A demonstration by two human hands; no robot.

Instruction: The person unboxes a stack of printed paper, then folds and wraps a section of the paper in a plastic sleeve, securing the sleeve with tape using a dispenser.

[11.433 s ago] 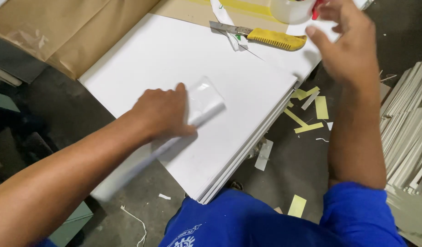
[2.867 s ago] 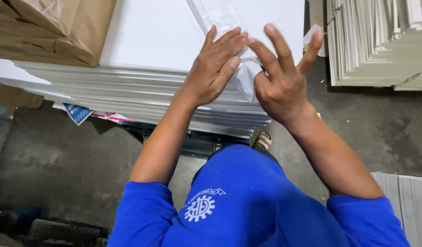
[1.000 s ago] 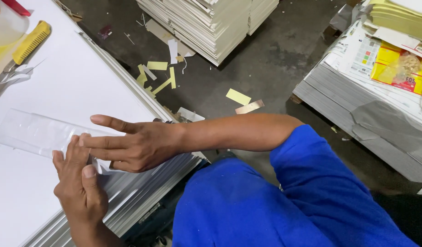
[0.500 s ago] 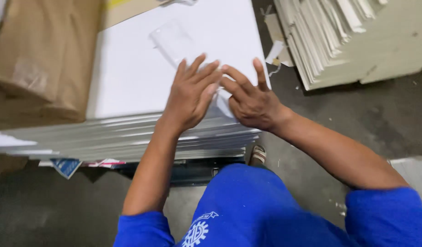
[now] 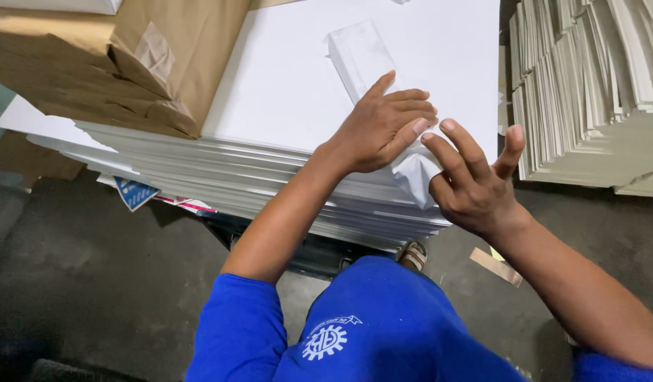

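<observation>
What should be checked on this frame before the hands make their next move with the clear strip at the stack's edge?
1. Left hand flat on the clear plastic strip, pinning it to the white sheet stack: ok.
2. Right hand at the strip's end where it hangs over the stack's front edge, fingers spread: ok.
3. Whether the hanging end is stuck down on the stack's side: cannot tell.
4. Strip lying straight and free of wrinkles: not ok, it looks crinkled near the hands.
5. Stack edges even: not ok, lower sheets jut out at the left.
6. Brown paper wrapping lies apart from the strip: ok.
</observation>
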